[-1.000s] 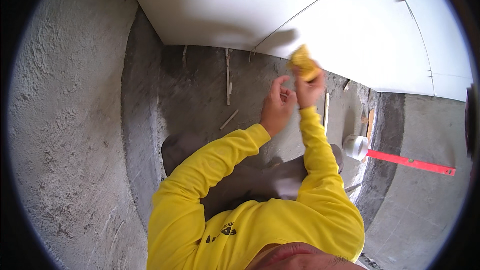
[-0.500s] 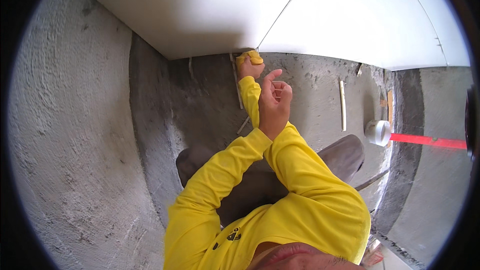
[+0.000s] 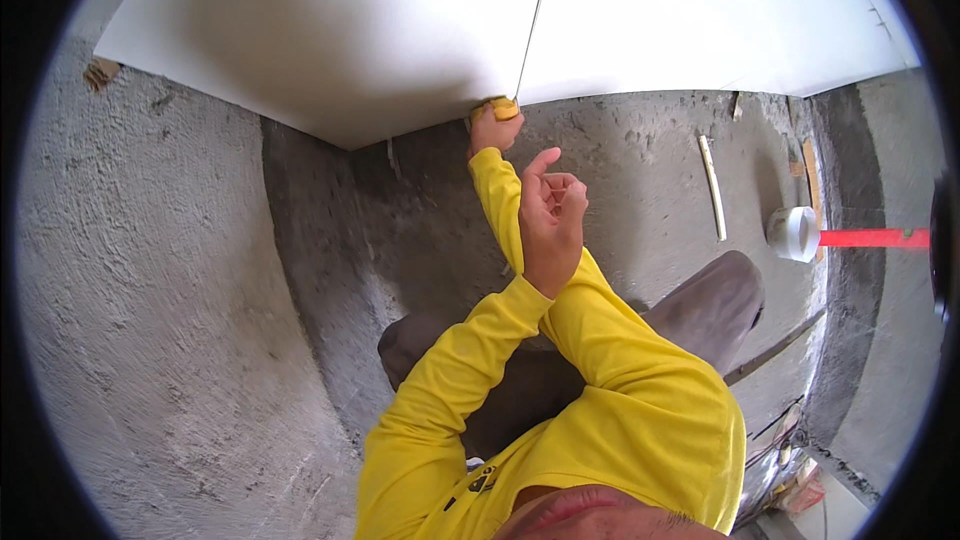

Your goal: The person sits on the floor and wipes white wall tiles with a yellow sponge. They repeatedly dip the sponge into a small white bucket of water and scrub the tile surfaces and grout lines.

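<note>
My right hand has slid its clenched yellow sponge down to the white tile edge above grey mortar; left hand hovers below, half-curled, empty

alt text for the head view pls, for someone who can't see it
A person in yellow sleeves crosses their arms: the right hand presses a yellow sponge at the joint between two white tiles, while the left hand hangs loosely curled and empty. Rough grey mortar surrounds them.

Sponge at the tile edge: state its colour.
Yellow; the sponge shows in the head view, in the right hand.
</note>
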The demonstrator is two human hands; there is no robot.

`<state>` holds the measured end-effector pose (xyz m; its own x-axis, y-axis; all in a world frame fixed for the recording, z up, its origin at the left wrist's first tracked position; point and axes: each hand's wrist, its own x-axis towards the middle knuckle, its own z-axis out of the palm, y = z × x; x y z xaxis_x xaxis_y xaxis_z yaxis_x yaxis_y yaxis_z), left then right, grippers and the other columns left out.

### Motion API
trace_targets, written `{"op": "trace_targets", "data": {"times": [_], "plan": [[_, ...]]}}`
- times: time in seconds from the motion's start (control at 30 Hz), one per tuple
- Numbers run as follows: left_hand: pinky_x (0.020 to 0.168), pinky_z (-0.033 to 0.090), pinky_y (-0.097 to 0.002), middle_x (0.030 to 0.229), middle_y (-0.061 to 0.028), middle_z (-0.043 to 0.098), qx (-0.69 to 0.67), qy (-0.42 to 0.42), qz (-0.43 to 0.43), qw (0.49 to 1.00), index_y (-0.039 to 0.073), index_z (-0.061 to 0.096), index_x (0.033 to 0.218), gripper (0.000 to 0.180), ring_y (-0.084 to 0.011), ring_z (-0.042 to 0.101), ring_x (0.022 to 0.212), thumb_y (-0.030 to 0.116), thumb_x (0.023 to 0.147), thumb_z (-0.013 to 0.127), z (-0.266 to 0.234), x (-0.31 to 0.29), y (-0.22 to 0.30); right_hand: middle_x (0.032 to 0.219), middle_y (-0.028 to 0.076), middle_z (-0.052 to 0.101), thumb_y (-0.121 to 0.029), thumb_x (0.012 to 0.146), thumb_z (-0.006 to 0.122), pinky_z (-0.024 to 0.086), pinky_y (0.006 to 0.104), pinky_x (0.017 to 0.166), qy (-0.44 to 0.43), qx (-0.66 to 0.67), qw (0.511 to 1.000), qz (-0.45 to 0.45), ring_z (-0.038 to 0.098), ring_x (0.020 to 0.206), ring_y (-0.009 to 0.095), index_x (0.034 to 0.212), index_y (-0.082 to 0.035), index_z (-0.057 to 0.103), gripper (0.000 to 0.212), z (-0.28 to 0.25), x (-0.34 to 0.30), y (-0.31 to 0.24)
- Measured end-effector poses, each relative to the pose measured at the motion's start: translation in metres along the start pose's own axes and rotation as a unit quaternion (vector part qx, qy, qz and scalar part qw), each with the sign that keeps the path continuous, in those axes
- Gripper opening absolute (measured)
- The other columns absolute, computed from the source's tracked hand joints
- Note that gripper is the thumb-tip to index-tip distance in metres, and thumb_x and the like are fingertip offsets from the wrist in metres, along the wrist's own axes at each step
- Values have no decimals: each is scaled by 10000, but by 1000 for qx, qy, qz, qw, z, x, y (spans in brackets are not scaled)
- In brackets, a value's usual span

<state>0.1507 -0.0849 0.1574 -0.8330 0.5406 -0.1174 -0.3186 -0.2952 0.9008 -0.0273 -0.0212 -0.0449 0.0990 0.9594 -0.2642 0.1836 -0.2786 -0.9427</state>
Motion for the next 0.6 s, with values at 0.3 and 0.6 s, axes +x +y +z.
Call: {"op": "trace_targets", "data": {"times": [0.3,0.6], "plan": [[723,463,-216,938,-18,569,-3,-23,22,999,36,424,1343,454,-66,535,795,71,919,583,5,-5,-7,1027,84,621,-152,827,737,497,310,830,-402,120,896,-144,605,926,179,1086,-18,544,350,-87,-75,-13],[732,473,-236,891,-14,573,89,-63,52,993,25,471,1311,399,-78,549,806,82,930,574,7,1,-16,1079,62,614,-208,866,674,484,276,873,-650,-167,728,-137,607,997,154,1189,-35,538,391,-176,10,-1]]}}
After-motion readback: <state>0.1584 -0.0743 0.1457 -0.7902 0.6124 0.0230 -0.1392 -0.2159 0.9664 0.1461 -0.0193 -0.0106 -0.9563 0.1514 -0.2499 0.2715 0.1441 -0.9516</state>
